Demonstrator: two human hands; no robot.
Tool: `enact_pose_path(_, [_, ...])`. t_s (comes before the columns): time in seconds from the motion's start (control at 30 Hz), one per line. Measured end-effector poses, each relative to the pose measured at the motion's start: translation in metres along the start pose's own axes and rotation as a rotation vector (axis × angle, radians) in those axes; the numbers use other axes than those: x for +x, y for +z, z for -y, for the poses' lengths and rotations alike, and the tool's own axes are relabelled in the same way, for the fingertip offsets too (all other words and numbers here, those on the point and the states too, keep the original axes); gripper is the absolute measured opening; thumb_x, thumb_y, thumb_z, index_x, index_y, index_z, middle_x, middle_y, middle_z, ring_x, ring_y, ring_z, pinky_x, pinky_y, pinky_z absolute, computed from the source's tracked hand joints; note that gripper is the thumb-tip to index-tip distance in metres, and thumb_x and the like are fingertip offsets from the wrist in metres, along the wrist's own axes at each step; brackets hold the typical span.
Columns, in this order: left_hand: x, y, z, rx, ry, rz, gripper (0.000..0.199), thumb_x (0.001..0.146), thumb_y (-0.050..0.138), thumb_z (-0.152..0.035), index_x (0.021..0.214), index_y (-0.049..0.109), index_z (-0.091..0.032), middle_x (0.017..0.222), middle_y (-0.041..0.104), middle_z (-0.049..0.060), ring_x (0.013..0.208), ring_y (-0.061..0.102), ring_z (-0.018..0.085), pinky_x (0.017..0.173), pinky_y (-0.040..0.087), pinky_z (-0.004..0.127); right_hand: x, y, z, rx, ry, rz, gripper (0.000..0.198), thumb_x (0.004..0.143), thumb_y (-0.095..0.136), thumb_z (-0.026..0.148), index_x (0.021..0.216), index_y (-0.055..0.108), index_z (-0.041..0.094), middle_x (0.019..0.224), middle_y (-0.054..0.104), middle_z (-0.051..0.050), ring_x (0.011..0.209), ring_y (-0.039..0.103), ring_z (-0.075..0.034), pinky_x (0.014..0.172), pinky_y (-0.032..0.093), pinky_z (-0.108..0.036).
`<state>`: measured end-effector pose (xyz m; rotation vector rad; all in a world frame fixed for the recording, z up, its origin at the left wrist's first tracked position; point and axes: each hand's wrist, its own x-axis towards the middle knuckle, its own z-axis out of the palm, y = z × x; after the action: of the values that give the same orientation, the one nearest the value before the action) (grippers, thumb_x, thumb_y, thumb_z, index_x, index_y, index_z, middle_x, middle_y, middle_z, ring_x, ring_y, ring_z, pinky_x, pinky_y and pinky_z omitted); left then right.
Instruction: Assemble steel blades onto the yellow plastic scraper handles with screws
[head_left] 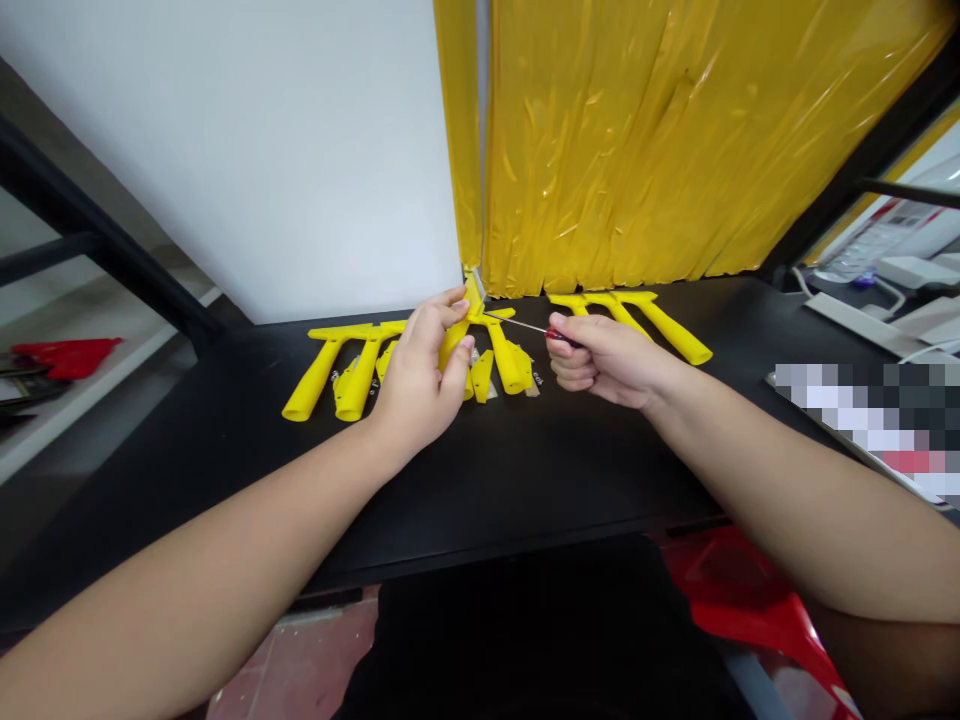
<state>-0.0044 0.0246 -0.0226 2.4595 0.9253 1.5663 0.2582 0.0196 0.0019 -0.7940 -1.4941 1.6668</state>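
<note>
My left hand (429, 365) is closed around a yellow T-shaped plastic handle (474, 292), tilted up off the black table. A pale strip shows along the handle's head, but its kind is too small to make out. In my right fist (600, 358) is a screwdriver (564, 337) with a dark red grip. Its thin shaft points left, with the tip at or close to the head of the held handle; contact is unclear. Just beneath and between the hands lie another yellow handle (510, 365) and small yellow plates (482, 377).
More yellow handles (322, 375) lie on the black table (517, 480) at left, and others (664, 325) at right. Behind stand a white panel (300, 150) and yellow plastic sheeting (637, 150). Black frame bars (112, 250) flank the table. A blurred-out object (870, 430) lies at far right.
</note>
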Motion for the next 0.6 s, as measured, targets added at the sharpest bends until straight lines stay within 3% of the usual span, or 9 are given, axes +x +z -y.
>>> enact_pose_path(0.07, [0.001,-0.002,-0.001,0.007,0.02,0.002,0.035,0.107,0.055,-0.023,0.142,0.052,-0.028,0.16,0.057,0.012,0.151,0.056,0.032,0.121,0.053,0.063,-0.001,0.005,0.001,0.064,0.05,0.024,0.055,0.1,0.068,0.062,0.069,0.045,0.024,0.057,0.02,0.011,0.05,0.015,-0.009,0.048,0.019,-0.026])
enact_pose_path(0.17, [0.002,-0.003,-0.002,0.036,-0.001,0.014,0.037,0.108,0.055,-0.026,0.144,0.051,-0.027,0.159,0.057,0.013,0.15,0.056,0.032,0.119,0.055,0.062,-0.002,0.008,0.0,-0.03,-0.037,-0.043,0.054,0.101,0.065,0.064,0.07,0.046,0.024,0.058,0.023,0.01,0.051,0.015,-0.01,0.048,0.019,-0.026])
enact_pose_path(0.3, [-0.001,-0.001,-0.002,0.026,-0.069,0.036,0.037,0.107,0.057,-0.027,0.144,0.05,-0.026,0.152,0.062,0.014,0.135,0.068,0.03,0.112,0.061,0.053,-0.006,0.007,0.0,-0.566,-0.376,-0.228,0.046,0.105,0.061,0.061,0.079,0.055,0.023,0.063,0.042,0.004,0.057,0.034,-0.013,0.055,0.028,-0.029])
enact_pose_path(0.37, [-0.002,0.0,-0.003,0.001,-0.122,0.05,0.037,0.107,0.058,-0.027,0.143,0.049,-0.025,0.144,0.067,0.014,0.114,0.077,0.026,0.101,0.066,0.047,-0.009,0.009,0.001,-0.836,-0.551,-0.26,0.038,0.107,0.061,0.05,0.08,0.056,0.023,0.068,0.05,0.002,0.062,0.041,-0.014,0.06,0.032,-0.031])
enact_pose_path(0.43, [-0.003,0.001,-0.005,-0.02,-0.158,0.046,0.037,0.106,0.058,-0.027,0.142,0.048,-0.025,0.137,0.07,0.013,0.093,0.079,0.021,0.091,0.068,0.042,-0.011,0.011,0.003,-0.949,-0.642,-0.25,0.035,0.108,0.06,0.043,0.079,0.055,0.023,0.068,0.049,0.002,0.061,0.041,-0.014,0.062,0.032,-0.032])
enact_pose_path(0.5, [-0.003,0.001,-0.006,-0.024,-0.159,0.035,0.037,0.107,0.058,-0.027,0.142,0.047,-0.025,0.134,0.071,0.012,0.085,0.078,0.018,0.087,0.068,0.038,-0.011,0.014,0.003,-0.931,-0.628,-0.246,0.04,0.109,0.057,0.045,0.076,0.052,0.023,0.065,0.045,0.003,0.059,0.039,-0.013,0.061,0.031,-0.032])
enact_pose_path(0.6, [-0.003,-0.001,-0.005,-0.012,-0.132,0.049,0.034,0.108,0.058,-0.028,0.14,0.047,-0.026,0.13,0.074,0.01,0.083,0.078,0.017,0.084,0.067,0.035,-0.008,0.016,0.0,-0.725,-0.477,-0.215,0.053,0.109,0.054,0.058,0.07,0.045,0.024,0.062,0.04,0.004,0.057,0.036,-0.013,0.057,0.029,-0.031])
